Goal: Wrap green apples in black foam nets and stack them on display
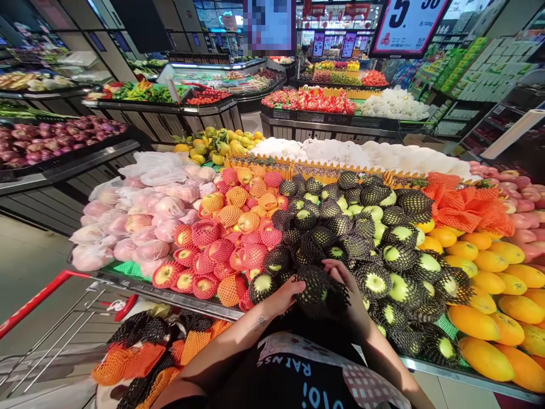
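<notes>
Between my two hands is a green apple in a black foam net (317, 292), held close in front of my body at the edge of the fruit stand. My left hand (289, 295) grips its left side, with the thumb on the net. My right hand (347, 287) curls round the other side, its fingertips at the top of the net. Most of the fruit is hidden by the mesh. Behind it lie several green apples in black nets (374, 282). Left of these sit red apples in pink and orange nets (208, 233).
A shopping cart (63, 318) with loose black and orange nets (140, 360) stands at the lower left. Orange oval fruit (485, 358) and orange netting (466, 204) lie to the right. Bagged pink fruit (140, 221) fills the stand's left end. Price screens (409, 28) hang above.
</notes>
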`<state>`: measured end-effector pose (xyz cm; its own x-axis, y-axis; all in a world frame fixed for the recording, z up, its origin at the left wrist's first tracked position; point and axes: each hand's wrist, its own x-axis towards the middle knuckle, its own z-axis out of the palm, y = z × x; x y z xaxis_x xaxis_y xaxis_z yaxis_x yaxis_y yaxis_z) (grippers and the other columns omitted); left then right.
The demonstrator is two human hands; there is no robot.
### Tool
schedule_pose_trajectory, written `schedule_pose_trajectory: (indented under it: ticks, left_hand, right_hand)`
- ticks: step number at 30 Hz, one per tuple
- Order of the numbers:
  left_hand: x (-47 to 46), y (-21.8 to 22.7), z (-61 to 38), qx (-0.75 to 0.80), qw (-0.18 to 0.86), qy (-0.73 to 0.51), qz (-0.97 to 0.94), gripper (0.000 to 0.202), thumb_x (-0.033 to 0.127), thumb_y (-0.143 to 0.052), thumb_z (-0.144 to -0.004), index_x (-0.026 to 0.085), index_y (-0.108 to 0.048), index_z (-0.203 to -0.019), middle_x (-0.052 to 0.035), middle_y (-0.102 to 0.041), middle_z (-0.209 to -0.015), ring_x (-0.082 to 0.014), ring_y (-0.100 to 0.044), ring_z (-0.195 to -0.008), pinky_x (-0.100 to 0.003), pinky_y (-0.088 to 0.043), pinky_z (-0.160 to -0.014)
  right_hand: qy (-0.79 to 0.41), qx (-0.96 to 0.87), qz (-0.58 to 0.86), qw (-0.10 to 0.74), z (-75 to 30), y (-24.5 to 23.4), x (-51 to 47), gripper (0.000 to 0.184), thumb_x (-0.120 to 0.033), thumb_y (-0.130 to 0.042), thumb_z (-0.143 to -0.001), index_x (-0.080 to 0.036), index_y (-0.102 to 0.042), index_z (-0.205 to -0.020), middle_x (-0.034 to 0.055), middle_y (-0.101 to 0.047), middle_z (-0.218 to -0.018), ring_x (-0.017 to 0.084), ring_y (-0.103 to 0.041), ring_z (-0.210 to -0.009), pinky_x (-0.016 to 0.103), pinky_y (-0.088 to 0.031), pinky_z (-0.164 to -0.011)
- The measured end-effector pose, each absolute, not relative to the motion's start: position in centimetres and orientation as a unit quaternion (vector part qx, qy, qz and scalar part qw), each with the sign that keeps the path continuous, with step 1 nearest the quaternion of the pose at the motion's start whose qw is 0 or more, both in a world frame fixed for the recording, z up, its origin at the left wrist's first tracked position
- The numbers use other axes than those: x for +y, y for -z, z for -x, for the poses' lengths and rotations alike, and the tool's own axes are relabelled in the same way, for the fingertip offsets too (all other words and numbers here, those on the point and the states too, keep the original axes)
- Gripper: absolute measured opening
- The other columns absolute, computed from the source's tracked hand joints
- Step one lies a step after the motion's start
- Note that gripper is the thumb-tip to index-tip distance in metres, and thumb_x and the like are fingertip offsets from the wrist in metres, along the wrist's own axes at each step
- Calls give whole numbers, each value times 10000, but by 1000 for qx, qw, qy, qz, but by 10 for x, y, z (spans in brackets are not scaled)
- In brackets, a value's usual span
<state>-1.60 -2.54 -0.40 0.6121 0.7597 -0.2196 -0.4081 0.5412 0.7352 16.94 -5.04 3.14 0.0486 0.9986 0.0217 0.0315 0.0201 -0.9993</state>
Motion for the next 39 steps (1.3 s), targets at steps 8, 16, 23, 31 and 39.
schedule_pose_trajectory:
  ticks: [8, 16, 23, 31, 39]
  left_hand:
    - [-24, -11, 16, 329, 759, -351, -438, 611, 573, -839, -684, 145, -715, -1102, -94, -745, -1066, -288, -646, -1041, -407, -465, -979]
    - [-29, -34, 16, 357, 695, -321, -535, 674, 398, -863, -741, 219, -506, -1283, -65, -613, -1227, -207, -590, -1073, -334, -476, -947]
    - [-29, -39, 23, 351, 656, -290, -602, 304, 386, -795, -810, 175, -590, -888, -108, -630, -1299, -130, -599, -820, -265, -450, -731]
    - [-25, -45, 20, 285, 720, -274, -570, 394, 480, -708, -889, 175, -476, -801, -160, -614, -1412, -83, -466, -682, -252, -346, -662]
    - [-23, -32, 21, 227, 749, -340, -521, 460, 555, -736, -850, 190, -462, -789, -93, -727, -957, -163, -590, -819, -258, -411, -722]
  right_hand:
    - [-240, -752, 447, 420, -184, -51, -83, 830, -603, -743, -832, -283, -396, -1515, 160, -485, -1451, 365, -487, -1343, 533, -435, -1110]
    - [-229, -713, 500, 434, -175, -20, -80, 741, -317, -779, -851, -299, -396, -1484, 133, -504, -1425, 300, -526, -1324, 504, -472, -1116]
    - [-338, -514, 544, 570, -168, 13, -91, 801, -492, -821, -776, -280, -422, -1437, 129, -527, -1403, 291, -580, -1236, 489, -528, -1037]
    - [-503, -434, 448, 599, -162, 17, -91, 909, -827, -718, -640, -275, -545, -1341, 127, -685, -1104, 368, -651, -1093, 570, -572, -892]
    - [-629, -425, 414, 501, -162, 29, -97, 844, -695, -792, -673, -312, -462, -1349, 102, -657, -1233, 326, -667, -1109, 506, -552, -944]
